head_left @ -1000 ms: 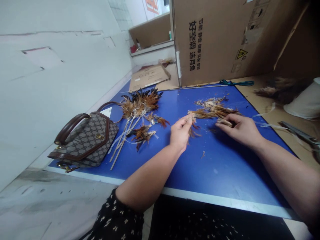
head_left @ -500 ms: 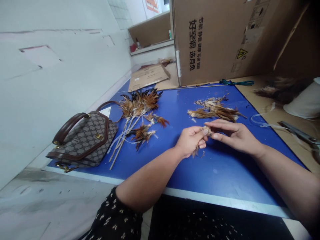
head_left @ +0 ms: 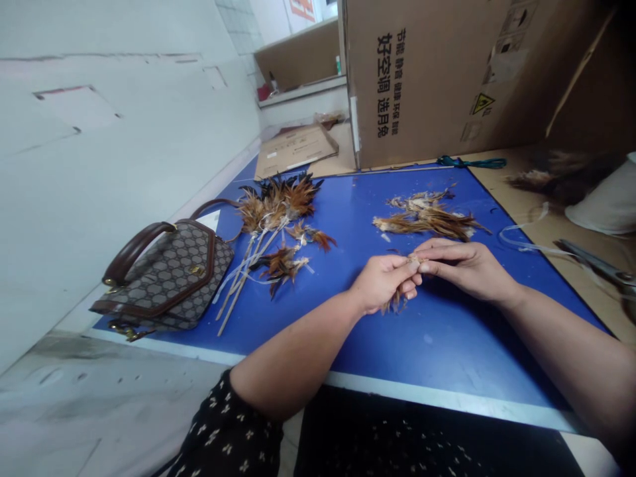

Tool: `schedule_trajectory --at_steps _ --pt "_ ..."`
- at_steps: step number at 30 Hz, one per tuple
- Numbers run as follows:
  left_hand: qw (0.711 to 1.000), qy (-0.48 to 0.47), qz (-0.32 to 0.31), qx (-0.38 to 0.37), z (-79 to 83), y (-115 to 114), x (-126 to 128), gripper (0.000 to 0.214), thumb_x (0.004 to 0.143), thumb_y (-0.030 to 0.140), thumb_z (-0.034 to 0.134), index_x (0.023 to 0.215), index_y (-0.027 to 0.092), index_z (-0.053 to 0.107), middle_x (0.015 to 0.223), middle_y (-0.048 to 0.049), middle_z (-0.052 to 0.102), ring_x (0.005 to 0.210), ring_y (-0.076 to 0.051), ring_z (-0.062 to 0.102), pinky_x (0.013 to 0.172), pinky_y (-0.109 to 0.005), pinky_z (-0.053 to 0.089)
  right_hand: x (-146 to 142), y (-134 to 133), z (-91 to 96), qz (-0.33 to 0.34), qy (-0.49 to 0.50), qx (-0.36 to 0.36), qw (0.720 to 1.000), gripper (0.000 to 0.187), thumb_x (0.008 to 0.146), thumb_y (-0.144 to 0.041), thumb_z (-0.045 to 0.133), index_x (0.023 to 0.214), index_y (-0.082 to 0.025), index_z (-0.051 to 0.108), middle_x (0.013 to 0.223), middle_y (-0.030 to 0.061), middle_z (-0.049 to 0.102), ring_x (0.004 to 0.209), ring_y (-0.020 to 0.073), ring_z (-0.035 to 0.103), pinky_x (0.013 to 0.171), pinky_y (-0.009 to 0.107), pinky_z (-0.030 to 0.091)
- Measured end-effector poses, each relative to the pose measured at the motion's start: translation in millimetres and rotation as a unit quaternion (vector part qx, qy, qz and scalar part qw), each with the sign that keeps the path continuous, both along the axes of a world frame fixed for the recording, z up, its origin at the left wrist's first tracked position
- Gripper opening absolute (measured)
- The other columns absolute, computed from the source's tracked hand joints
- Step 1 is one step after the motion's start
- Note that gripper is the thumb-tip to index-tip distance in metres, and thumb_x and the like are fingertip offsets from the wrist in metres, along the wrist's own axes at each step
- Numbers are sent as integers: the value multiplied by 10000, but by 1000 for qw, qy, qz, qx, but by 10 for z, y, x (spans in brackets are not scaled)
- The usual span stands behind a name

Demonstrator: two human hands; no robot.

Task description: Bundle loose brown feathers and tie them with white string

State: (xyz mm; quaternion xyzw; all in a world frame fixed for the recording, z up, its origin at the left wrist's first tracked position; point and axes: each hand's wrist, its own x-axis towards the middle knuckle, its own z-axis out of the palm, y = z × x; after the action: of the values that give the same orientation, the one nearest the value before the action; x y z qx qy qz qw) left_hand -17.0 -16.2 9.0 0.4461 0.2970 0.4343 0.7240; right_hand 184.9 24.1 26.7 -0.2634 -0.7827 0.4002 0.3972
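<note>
- patterned handbag [head_left: 169,281] (brown handle upright) on the desk [head_left: 437,361];
- large printed cardboard box [head_left: 437,86];
- flat cardboard [head_left: 293,151] to its left;
- teal cord [head_left: 474,163] near the box's base

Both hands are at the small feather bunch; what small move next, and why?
Probably nudge the pale ends even with the right hand while the left hand anchors: the left pinches the small feather bunch, its brown feathers hanging below, and the right's fingertips meet it at the pale ends.
</note>
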Motion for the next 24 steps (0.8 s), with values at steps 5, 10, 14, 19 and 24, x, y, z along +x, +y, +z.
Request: schedule_trajectory --at_steps 5,10,14,19,24 --pt "996 45 -79 2 41 -12 -85 430 886 513 767 840 96 672 600 41 523 492 -64 483 551 -268 444 55 35 -7 37 -5 -1 999 222 897 -417 807 1096 -329 853 998 71 771 950 211 721 858 372 595" --pt "991 8 -131 -39 114 -30 -125 363 899 443 769 864 97 663 638 57 479 452 -30 367 490 -236 405 41 10 21 66 -2 -8 998 344 927 -410 776 1263 -335 788 951 65 782 940 208 723 891 394 589" --pt "983 -21 -167 -69 139 -37 -130 304 933 383 737 848 108 638 633 67 422 457 -21 321 487 -204 345 25 -20 44 63 3 -23 998 181 914 -375 794 1073 -319 858 972 63 769 925 201 715 843 360 588" --pt "986 -38 -137 -82 175 -65 -82 282 945 373 724 946 99 660 710 43 427 503 -21 305 500 -180 268 25 -21 45 30 17 -13 999 131 939 -374 764 960 -292 863 899 56 739 884 201 694 820 355 565" --pt "987 -44 -115 -100 199 -69 -64 380 963 457 685 989 77 693 773 8 455 545 -38 326 506 -189 270 7 -23 66 43 12 -25 999 164 984 -340 705 914 -255 826 831 40 686 762 167 647 755 339 542"
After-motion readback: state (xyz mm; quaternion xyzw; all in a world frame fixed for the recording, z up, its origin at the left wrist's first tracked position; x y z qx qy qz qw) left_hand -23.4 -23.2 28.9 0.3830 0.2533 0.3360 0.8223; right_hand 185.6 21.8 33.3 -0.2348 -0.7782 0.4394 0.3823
